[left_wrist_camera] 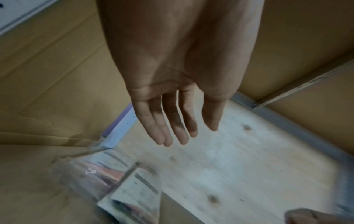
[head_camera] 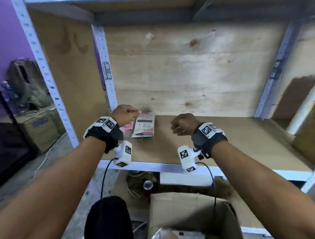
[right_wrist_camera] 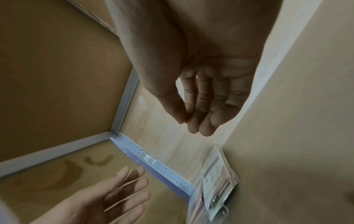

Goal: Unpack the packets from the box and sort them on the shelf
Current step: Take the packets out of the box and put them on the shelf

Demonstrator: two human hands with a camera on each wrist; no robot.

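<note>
A small stack of flat clear-wrapped packets [head_camera: 144,126] lies at the back left of the wooden shelf board [head_camera: 225,138], with a pink packet [head_camera: 126,128] partly under it. My left hand [head_camera: 129,113] hovers just above and left of the stack; in the left wrist view this hand [left_wrist_camera: 178,121] has straight fingers, holds nothing and is clear of the packets [left_wrist_camera: 122,181]. My right hand [head_camera: 182,124] hangs over the bare board to the right of the stack, fingers [right_wrist_camera: 203,121] relaxed and empty. The open cardboard box [head_camera: 183,211] stands below the shelf edge with packets [head_camera: 162,237] inside.
Perforated metal uprights [head_camera: 105,71] [head_camera: 274,76] frame the plywood back wall. A cardboard box [head_camera: 309,132] and a white roll [head_camera: 303,112] sit at the shelf's right end. More cartons [head_camera: 41,130] stand on the floor at left. A can [head_camera: 147,184] lies under the shelf.
</note>
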